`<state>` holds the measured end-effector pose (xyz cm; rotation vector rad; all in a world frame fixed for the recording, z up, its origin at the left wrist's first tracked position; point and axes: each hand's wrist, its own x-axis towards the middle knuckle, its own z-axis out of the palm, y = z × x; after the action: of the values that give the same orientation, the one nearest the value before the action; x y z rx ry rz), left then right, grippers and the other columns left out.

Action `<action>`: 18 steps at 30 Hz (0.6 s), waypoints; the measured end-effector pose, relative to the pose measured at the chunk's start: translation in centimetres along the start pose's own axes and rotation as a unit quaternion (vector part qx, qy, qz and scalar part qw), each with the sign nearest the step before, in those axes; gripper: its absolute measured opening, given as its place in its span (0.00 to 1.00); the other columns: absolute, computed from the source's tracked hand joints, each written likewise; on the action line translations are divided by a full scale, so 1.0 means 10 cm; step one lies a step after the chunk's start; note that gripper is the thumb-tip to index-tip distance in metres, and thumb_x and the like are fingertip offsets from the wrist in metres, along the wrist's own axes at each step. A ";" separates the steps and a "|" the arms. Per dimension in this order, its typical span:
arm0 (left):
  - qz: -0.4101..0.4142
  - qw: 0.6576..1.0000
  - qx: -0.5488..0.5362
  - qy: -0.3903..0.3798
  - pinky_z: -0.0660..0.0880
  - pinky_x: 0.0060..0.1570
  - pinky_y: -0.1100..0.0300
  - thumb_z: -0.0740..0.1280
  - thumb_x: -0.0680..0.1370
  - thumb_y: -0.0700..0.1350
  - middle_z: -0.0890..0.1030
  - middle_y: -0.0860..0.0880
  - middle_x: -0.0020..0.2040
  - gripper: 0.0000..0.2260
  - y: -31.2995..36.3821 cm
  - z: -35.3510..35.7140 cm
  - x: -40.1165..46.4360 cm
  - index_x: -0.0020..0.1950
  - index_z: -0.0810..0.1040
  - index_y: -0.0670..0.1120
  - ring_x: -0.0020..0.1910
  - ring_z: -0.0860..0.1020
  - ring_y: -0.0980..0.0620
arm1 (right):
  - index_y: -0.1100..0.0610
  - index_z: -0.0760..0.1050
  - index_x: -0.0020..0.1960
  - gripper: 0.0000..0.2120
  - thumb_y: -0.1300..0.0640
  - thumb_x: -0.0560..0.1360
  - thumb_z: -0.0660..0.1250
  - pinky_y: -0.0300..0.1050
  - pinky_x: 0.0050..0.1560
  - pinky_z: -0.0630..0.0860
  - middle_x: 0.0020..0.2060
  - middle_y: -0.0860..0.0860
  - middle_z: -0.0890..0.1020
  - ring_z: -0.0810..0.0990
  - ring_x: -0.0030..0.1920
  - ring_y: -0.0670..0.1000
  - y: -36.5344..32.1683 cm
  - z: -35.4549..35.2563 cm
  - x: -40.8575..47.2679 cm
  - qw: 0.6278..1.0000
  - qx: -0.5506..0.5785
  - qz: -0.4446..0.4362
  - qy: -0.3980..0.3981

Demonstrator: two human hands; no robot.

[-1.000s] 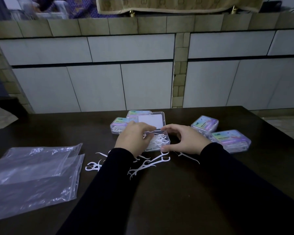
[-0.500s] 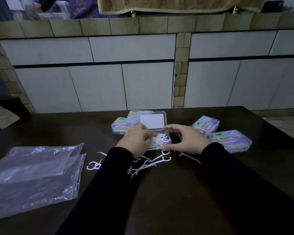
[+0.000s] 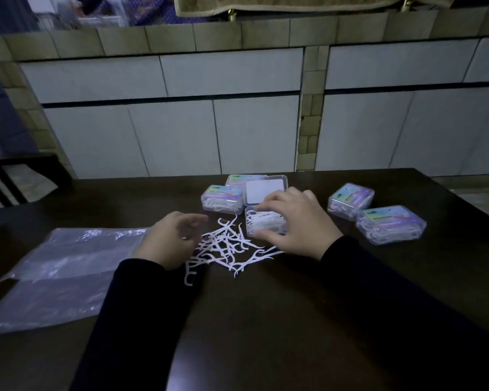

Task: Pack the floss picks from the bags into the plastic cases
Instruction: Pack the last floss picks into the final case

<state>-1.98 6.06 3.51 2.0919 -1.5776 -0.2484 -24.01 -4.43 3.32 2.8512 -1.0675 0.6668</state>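
My left hand [image 3: 173, 241] hovers low over the left edge of the loose floss picks [image 3: 227, 246], fingers curled loosely with a gap between thumb and fingertips; I cannot tell whether it pinches a pick. My right hand [image 3: 297, 221] lies over the open plastic case [image 3: 261, 224], thumb at its near side and fingers arched over its far rim, gripping it with picks heaped inside. The case's lid [image 3: 266, 190] is folded back flat behind it. Both forearms in black sleeves reach forward from the near edge of the dark tabletop [image 3: 280, 320].

Two closed cases [image 3: 223, 199] sit touching the open one on the far left, and two more closed cases [image 3: 390, 224] lie to my right, apart from my hand. Empty clear bags [image 3: 60, 272] lie flat at my left, just beside my left wrist. The near half of the tabletop is bare, and so is the right side out to its edge.
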 end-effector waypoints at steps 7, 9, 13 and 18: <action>-0.075 0.995 0.012 -0.067 0.62 0.66 0.62 0.75 0.70 0.54 0.70 0.48 0.65 0.32 -0.25 -0.03 -0.17 0.72 0.70 0.50 0.67 0.68 0.51 | 0.48 0.67 0.72 0.34 0.29 0.74 0.52 0.54 0.63 0.58 0.65 0.47 0.74 0.66 0.65 0.51 -0.59 0.25 0.14 0.993 -0.088 -0.028 -0.069; -0.074 0.994 0.026 -0.080 0.62 0.66 0.61 0.74 0.71 0.53 0.70 0.48 0.66 0.30 -0.27 -0.01 -0.15 0.72 0.70 0.51 0.67 0.68 0.52 | 0.50 0.67 0.72 0.31 0.33 0.77 0.50 0.56 0.63 0.58 0.66 0.49 0.74 0.66 0.65 0.53 -0.63 0.30 0.22 0.992 -0.098 -0.001 -0.082; -0.064 0.994 0.015 -0.086 0.68 0.60 0.63 0.72 0.73 0.49 0.75 0.50 0.62 0.24 -0.26 0.01 -0.13 0.69 0.73 0.53 0.60 0.75 0.53 | 0.50 0.67 0.72 0.25 0.41 0.81 0.48 0.58 0.64 0.57 0.66 0.52 0.73 0.66 0.66 0.54 -0.64 0.36 0.32 0.985 -0.117 0.017 -0.128; -0.053 0.996 -0.010 -0.078 0.68 0.48 0.64 0.72 0.72 0.53 0.73 0.56 0.41 0.22 -0.24 0.04 -0.12 0.66 0.74 0.58 0.44 0.74 0.56 | 0.45 0.73 0.68 0.19 0.46 0.81 0.51 0.58 0.63 0.57 0.63 0.46 0.76 0.66 0.64 0.51 -0.65 0.30 0.28 0.984 -0.125 -0.030 -0.124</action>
<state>-0.53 7.59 1.81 2.1881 -1.5461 -0.4737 -16.92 -1.71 2.52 2.7803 -1.0052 0.1589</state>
